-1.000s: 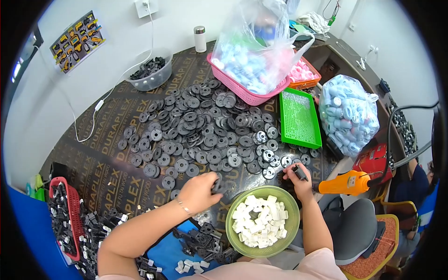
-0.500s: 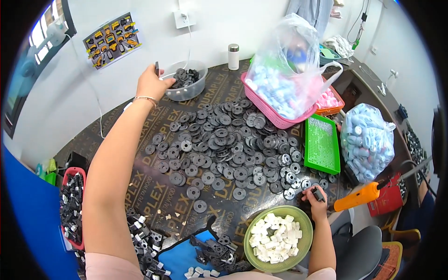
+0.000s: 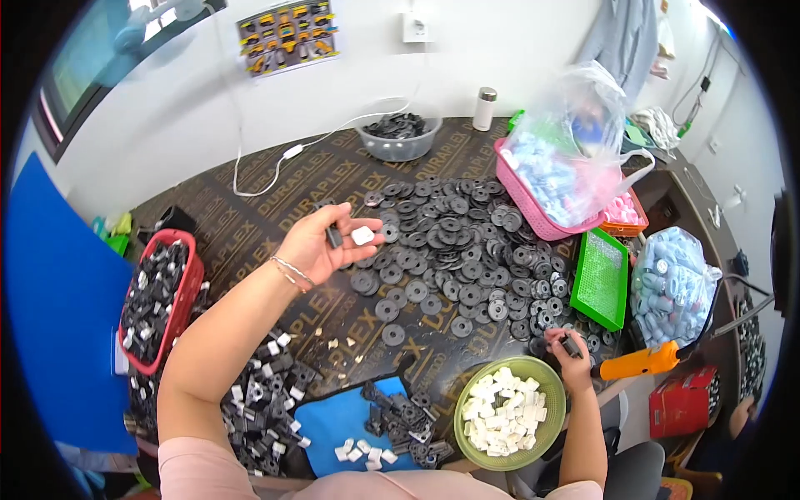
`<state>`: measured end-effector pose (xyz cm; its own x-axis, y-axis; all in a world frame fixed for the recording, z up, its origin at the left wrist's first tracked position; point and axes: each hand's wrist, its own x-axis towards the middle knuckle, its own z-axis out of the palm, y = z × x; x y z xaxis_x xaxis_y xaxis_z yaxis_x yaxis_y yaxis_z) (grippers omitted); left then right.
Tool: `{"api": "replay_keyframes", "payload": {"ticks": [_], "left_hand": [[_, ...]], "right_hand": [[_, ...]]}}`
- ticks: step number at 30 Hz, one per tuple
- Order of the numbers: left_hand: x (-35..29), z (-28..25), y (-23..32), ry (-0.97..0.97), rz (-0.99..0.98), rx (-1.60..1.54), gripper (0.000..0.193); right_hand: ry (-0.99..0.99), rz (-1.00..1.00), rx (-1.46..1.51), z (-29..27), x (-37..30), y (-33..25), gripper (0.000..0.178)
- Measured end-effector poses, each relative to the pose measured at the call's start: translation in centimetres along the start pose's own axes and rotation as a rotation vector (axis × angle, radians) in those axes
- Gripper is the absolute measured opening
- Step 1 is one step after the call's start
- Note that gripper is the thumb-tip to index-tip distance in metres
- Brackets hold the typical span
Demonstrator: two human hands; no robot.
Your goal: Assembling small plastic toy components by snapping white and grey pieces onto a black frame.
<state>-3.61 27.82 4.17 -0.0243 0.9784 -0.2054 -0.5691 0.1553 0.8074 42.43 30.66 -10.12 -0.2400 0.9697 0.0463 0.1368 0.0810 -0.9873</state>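
- Left hand (image 3: 327, 242), nine o'clock: palm up, fingers loosely apart.
- It bears a small white piece (image 3: 362, 236), dark piece (image 3: 334, 237).
- Right hand (image 3: 572, 357), four o'clock: clamped on black block (image 3: 571, 346).

Middle of table: loose black discs (image 3: 454, 225) formed a low, broad obstacle across the table (image 3: 204, 187).
Left flank: open surface lay left of the left hand (image 3: 321, 246), crossed farther back by a white cable (image 3: 293, 151).
Far side: a narrow strip separated the discs from the clear bowl (image 3: 400, 154).
Right boundary: pink basket (image 3: 533, 200) and green tray (image 3: 595, 307) stood as raised walls.
Right hand: this hand (image 3: 571, 350) had tight room beside the orange tool (image 3: 642, 361) and olive basket (image 3: 551, 429).
Near left: red basket (image 3: 187, 292) and heaped black-and-white parts (image 3: 271, 392) obstructed low passage.
Near middle: a gap ran between discs and blue mat (image 3: 321, 425).
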Motion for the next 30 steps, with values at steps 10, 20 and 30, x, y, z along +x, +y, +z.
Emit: {"api": "replay_keyframes", "payload": {"ticks": [10,20,30], "left_hand": [[-10.3,2.4,-3.2,-0.065,-0.076,-0.006,0.028],[-18.9,0.6,-10.4,0.052,-0.006,0.546,0.025],[-23.3,-0.3,-18.3,0.137,-0.030,1.007,0.020]], "right_hand": [[-0.371,-0.055,-0.370,0.0,-4.3,-8.7,0.014],[-0.194,0.069,-0.972,2.7,-4.2,-7.6,0.031],[0.061,-0.280,-0.964,5.0,-3.2,-7.2,0.032]]}}
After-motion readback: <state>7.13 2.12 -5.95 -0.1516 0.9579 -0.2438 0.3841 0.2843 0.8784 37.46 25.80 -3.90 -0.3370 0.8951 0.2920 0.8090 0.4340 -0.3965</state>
